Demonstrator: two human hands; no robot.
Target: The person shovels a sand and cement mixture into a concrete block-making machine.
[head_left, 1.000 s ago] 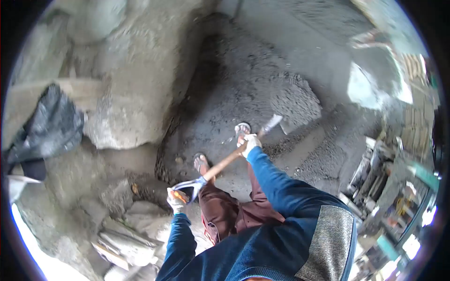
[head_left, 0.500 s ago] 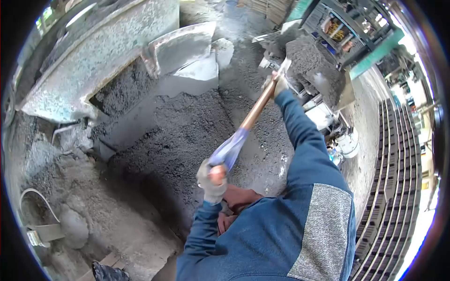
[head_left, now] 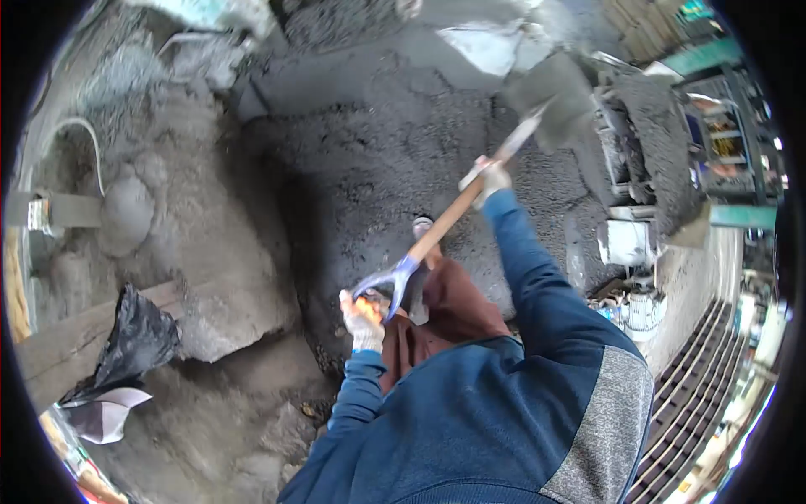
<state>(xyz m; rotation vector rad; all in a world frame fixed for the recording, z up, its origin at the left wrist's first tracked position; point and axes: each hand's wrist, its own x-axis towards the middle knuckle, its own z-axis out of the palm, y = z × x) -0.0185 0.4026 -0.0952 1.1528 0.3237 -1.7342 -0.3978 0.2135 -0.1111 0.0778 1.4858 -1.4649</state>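
Note:
A shovel (head_left: pixel 453 213) with a wooden shaft and a purple D-shaped handle lies diagonally across the view. My left hand (head_left: pixel 364 321), in a pale glove, is closed on the orange grip of its handle. Farther up, my right hand (head_left: pixel 489 181), also gloved, wraps round the shaft near the metal socket. The grey blade (head_left: pixel 551 99), blurred, is over dark, damp granular material (head_left: pixel 378 160) at the upper right of the pit floor. Whether the blade carries any material cannot be made out.
A rough ledge (head_left: pixel 210 277) runs along the left, with a black plastic bag (head_left: pixel 138 336) near it. To the right are a machine caked in grey material (head_left: pixel 651 143), a white bucket (head_left: pixel 644 312) and racks of dark blocks (head_left: pixel 684 395). My feet are below the shaft.
The view has swung to the right and down, bringing my legs and a foot into sight. The blade now shows beyond my right hand, away from the heap on the machine. Both hands still hold the shovel.

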